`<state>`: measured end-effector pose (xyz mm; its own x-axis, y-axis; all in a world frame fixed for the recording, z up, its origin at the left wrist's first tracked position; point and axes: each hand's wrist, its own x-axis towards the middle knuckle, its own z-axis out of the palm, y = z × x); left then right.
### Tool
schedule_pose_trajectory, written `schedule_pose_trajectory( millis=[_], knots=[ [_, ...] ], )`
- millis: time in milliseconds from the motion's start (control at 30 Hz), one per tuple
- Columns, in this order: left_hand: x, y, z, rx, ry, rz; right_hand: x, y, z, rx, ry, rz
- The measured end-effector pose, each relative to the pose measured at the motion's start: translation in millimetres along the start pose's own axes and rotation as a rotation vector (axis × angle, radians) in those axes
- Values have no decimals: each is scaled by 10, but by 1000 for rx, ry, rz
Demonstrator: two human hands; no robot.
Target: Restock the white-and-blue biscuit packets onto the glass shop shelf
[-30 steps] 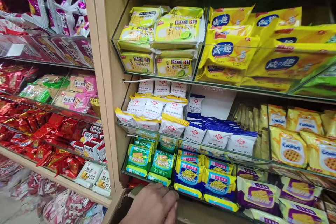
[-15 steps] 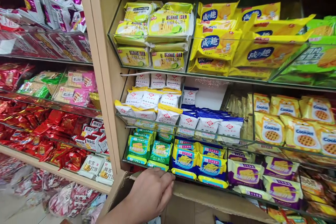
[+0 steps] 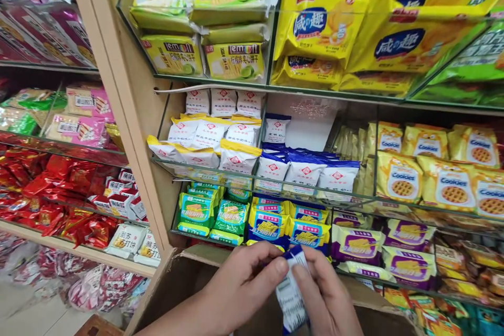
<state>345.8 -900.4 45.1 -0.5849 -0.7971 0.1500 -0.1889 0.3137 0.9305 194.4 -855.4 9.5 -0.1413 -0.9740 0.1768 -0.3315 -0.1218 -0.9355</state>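
- Clock bearings read from the packet in the hands; 12 points up toward the shelves.
- White-and-blue packet (image 3: pixel 290 294) in front of the wearer, over the open cardboard box (image 3: pixel 177 278); long axis near 12-to-6; printed side turned to the wearer, text too blurred to read; that facing would suit looking it over, though the reason is a guess.
- Left hand (image 3: pixel 246 279) pinches it from 9, thumb on the printed face near the blue upper end; right hand (image 3: pixel 329 294) pinches from 3, thumb on the same face; two grips likely stop a soft, light wrapper from twisting or folding.
- Fingers of both hands curled, partly behind the packet, so their exact contact cannot be told; left forearm comes in from between 8 and 9, wrist low; right hand angles in from 4, its forearm cut off by the lower edge.
- At 12, similar shelved blue-edged packets (image 3: pixel 303 172), faces outward; at 11, yellow-edged packets (image 3: pixel 212 134); a clear front panel seems to hold these rows from sliding out.
- At 2, purple packets (image 3: pixel 356 244); between 10 and 11, green packets (image 3: pixel 232 216); each kind grouped, presumably for easy telling apart.
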Motion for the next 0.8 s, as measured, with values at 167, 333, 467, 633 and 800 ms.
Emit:
schedule_pose_trajectory(
  millis=[167,333,467,633,800],
  knots=[
    [296,-92,115,-25,-45,-101,239,-86,73,178,220,88],
    [232,-131,128,-73,-25,-100,173,-59,70,329,154,192],
    [177,-105,108,-174,-11,-60,138,5,63,503,160,180],
    [193,-144,31,-294,-73,30,136,108,53,402,312,-148],
    [177,-267,34,61,46,352,158,103,4,550,239,-92]
  ],
)
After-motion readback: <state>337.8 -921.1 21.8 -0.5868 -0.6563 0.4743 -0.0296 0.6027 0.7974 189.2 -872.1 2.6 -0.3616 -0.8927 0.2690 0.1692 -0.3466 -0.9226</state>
